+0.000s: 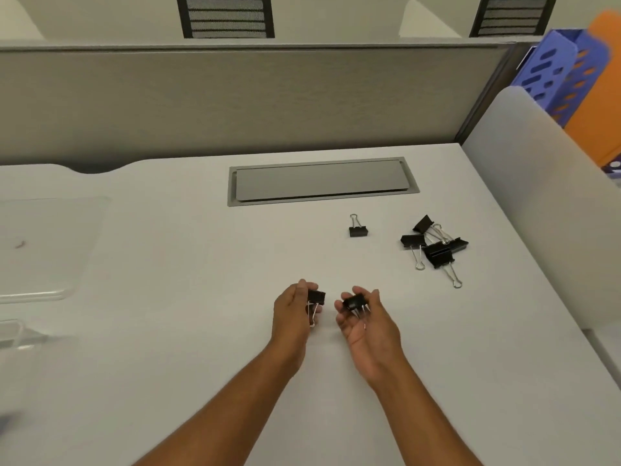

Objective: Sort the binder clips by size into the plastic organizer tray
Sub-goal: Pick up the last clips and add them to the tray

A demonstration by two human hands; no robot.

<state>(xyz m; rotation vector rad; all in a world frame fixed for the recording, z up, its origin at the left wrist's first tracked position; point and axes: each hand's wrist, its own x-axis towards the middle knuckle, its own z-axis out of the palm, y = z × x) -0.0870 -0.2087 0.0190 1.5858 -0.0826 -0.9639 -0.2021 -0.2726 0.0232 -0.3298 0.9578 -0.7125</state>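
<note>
My left hand (291, 311) holds a black binder clip (317, 297) between thumb and fingers, its wire handles hanging down. My right hand (368, 319), palm up, holds another black binder clip (354, 301) in its curled fingers. Both hands hover over the middle of the white desk. A small black clip (358, 230) stands alone farther back. To the right lies a pile of several black clips (433, 245) of different sizes. The clear plastic organizer tray (50, 243) sits at the far left of the desk, hard to make out.
A grey cable hatch (321, 181) is set into the desk behind the clips. A grey partition wall (235, 95) runs along the back. Purple and orange file holders (578, 75) stand at the upper right beyond a side divider (537, 183).
</note>
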